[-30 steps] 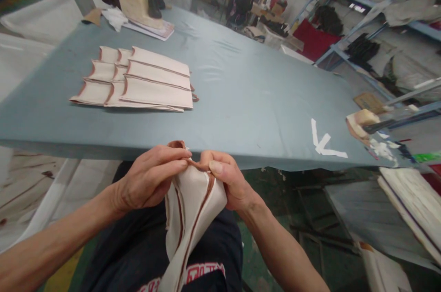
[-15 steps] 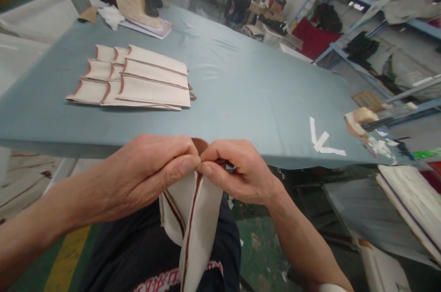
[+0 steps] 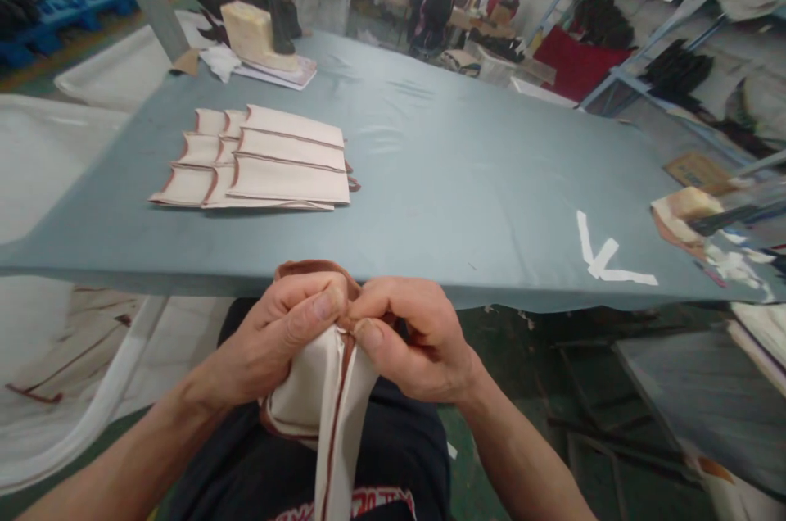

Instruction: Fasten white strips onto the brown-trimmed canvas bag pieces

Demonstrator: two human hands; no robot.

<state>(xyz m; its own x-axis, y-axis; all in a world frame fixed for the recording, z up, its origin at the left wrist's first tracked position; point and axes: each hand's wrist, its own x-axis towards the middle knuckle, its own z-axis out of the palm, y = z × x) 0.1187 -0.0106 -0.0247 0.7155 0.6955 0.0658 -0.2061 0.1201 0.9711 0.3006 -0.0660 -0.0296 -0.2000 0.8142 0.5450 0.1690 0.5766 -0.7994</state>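
Work on one cream piece with brown trim is in hand and, as far as can be judged, unfinished; the piece hangs above the person's lap, just in front of the near edge of the table, its lower end running down over dark clothing. The left hand has its grip pinching the top of the piece between thumb and forefinger; the right hand has its grip pinching the brown trim right beside it, so that the fingertips nearly meet where the dark seam runs up; what exactly lies between them is too small to tell. A brown band curves up behind the left hand.

On the table, toward the left, similar cream pieces lie flat in overlapping rows, small brown loops showing at their right ends; they look neatly set out, which suggests they are finished, though the pictures do not prove it; the held piece is not yet among them, and its top corner, with both hands closed on it, seems the part left to settle; how many more pieces remain cannot be told.
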